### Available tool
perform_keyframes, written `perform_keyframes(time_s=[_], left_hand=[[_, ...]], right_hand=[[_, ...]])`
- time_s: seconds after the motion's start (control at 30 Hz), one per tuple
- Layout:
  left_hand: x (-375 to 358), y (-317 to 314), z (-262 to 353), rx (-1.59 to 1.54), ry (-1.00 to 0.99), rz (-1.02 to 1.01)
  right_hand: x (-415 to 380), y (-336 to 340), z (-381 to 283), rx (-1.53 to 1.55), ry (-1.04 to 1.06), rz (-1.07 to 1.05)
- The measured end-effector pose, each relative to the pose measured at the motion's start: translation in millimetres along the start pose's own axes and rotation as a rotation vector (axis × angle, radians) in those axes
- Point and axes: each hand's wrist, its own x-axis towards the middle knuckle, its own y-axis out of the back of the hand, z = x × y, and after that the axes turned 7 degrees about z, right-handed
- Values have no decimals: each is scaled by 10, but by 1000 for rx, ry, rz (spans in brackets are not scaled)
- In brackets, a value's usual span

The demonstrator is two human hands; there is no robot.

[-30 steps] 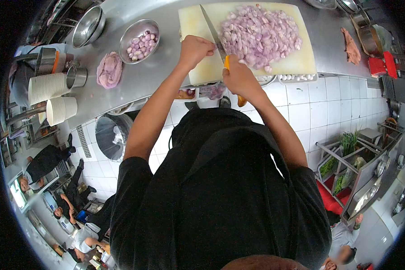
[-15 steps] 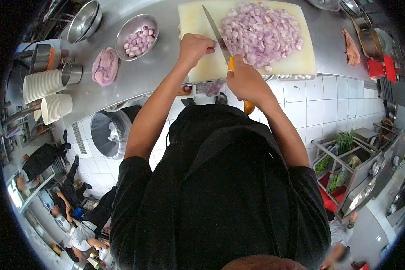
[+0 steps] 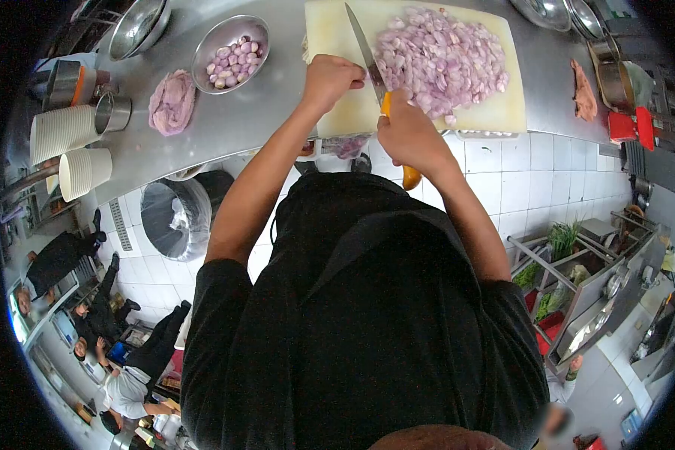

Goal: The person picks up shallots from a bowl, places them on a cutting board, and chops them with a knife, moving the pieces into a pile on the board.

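Note:
My right hand (image 3: 415,138) grips the yellow handle of a long knife (image 3: 365,51). Its blade lies over the pale cutting board (image 3: 330,26), pointing away from me. Just left of the blade, my left hand (image 3: 331,84) has its fingers drawn together on the board; what they hold, if anything, is too small to make out. A big heap of cut shallots (image 3: 446,60) covers the board right of the knife. Whole peeled shallots (image 3: 236,64) sit in a metal bowl (image 3: 206,41) to the left.
On the steel counter (image 3: 150,154) lie a pinkish cloth (image 3: 172,103) at left and another cloth (image 3: 583,91) at right. Stacked white tubs (image 3: 85,173) stand at the left edge. A lined bin (image 3: 174,225) is below the counter. Several people are at lower left.
The whole view has shifted slightly. My left hand and the knife remain close together at nearly the same place on the board.

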Motion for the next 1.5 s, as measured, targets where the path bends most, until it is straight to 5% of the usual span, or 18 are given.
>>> perform_keyframes(time_s=[0.13, 0.33, 0.53, 0.83, 1.5], left_hand=[[-10, -29, -3, 2, 13, 23], [-15, -24, 0, 28, 13, 29], [1, -22, -38, 32, -5, 29], [-10, -27, -15, 55, -20, 26], [-64, -60, 22, 76, -25, 65]], right_hand=[[282, -438, 315, -171, 249, 272], [93, -39, 37, -71, 30, 27], [299, -360, 188, -108, 102, 140], [27, 103, -181, -3, -91, -86], [429, -357, 261, 23, 43, 67]])
